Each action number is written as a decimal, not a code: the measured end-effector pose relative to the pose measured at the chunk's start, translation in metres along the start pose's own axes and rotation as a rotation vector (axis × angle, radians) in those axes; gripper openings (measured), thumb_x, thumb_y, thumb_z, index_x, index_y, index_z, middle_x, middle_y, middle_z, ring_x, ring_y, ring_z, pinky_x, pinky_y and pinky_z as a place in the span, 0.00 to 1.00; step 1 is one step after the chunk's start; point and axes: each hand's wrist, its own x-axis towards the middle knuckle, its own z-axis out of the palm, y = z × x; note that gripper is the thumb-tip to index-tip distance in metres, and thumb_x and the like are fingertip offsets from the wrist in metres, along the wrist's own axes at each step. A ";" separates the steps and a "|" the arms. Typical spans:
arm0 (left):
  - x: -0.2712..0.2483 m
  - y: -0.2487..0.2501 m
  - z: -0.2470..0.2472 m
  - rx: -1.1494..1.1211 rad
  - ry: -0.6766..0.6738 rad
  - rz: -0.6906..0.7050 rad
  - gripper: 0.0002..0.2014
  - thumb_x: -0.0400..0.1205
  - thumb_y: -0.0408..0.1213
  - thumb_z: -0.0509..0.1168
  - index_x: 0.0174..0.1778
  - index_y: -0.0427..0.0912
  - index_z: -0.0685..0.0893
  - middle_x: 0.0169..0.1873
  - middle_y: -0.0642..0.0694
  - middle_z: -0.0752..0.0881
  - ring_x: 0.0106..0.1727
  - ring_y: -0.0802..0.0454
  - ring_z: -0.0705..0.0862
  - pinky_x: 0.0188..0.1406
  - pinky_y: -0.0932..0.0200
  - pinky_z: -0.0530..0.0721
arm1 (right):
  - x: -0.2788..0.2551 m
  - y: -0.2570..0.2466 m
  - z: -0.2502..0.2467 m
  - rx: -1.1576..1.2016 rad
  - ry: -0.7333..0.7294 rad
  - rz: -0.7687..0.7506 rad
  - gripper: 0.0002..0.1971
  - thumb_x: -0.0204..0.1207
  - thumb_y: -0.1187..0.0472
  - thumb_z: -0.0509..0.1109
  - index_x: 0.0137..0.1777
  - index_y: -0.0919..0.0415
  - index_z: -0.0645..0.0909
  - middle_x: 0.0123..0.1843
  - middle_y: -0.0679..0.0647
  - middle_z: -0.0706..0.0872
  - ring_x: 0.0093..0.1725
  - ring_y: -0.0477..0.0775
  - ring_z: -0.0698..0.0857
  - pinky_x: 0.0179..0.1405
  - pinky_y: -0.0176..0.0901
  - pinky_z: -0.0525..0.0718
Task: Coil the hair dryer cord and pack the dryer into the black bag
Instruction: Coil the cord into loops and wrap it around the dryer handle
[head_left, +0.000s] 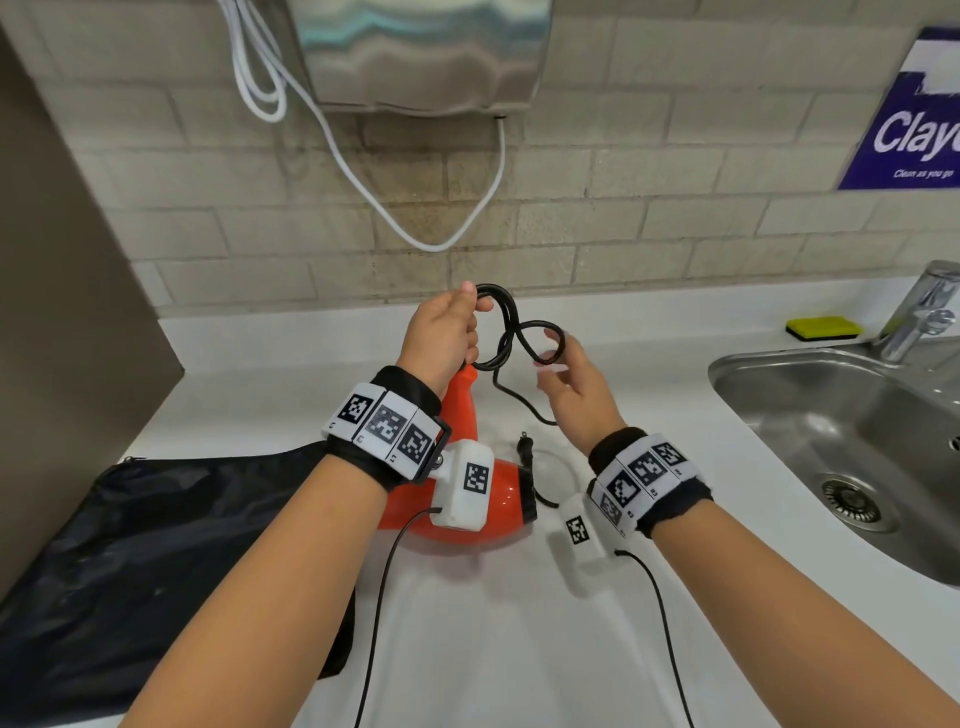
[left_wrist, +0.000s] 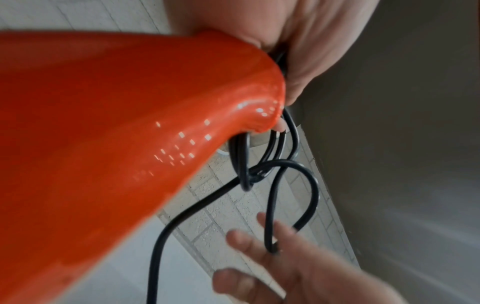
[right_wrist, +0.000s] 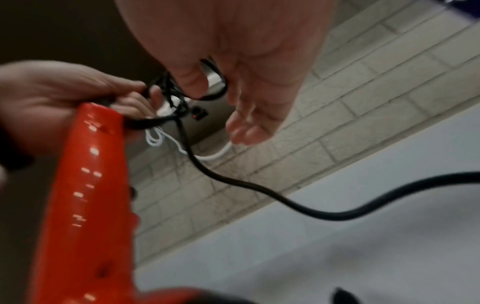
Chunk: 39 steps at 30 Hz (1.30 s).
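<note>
I see the white countertop (head_left: 649, 597) with a flat black fabric bag (head_left: 130, 545) at its left. The glossy orange hair dryer (head_left: 467, 499) lies beside it, handle up. My left hand (head_left: 441, 332) curls around the handle end and gathered loops of black cord (head_left: 511, 332). My right hand (head_left: 576, 389) has relaxed fingers hooked through 1 loop.

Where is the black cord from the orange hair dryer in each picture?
Head view: the black cord loops at the centre, between the left hand and the right hand.
Left wrist view: it dangles centre-right, below the dryer handle's tip.
Right wrist view: it runs from the upper centre to the right edge.
Shared landmark: the orange hair dryer, in all three.
</note>
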 end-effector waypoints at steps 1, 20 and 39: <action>0.000 0.000 0.000 0.006 -0.001 0.002 0.15 0.86 0.41 0.53 0.38 0.41 0.79 0.18 0.55 0.63 0.15 0.63 0.62 0.16 0.69 0.64 | -0.001 -0.007 0.004 0.067 0.017 -0.023 0.18 0.81 0.67 0.56 0.70 0.58 0.68 0.45 0.50 0.78 0.36 0.49 0.79 0.31 0.25 0.77; -0.005 0.004 0.007 0.094 -0.125 -0.017 0.18 0.87 0.45 0.50 0.39 0.40 0.79 0.10 0.58 0.70 0.14 0.63 0.66 0.18 0.70 0.66 | -0.002 -0.061 0.020 -0.462 0.084 -0.185 0.13 0.74 0.67 0.60 0.27 0.60 0.73 0.19 0.49 0.68 0.20 0.46 0.67 0.21 0.30 0.64; -0.007 0.006 0.002 0.094 -0.231 -0.049 0.19 0.87 0.44 0.50 0.35 0.41 0.80 0.13 0.58 0.63 0.15 0.62 0.63 0.16 0.69 0.64 | -0.002 -0.047 0.022 -0.065 0.233 -0.094 0.14 0.64 0.70 0.77 0.36 0.56 0.74 0.35 0.44 0.70 0.30 0.40 0.70 0.31 0.20 0.73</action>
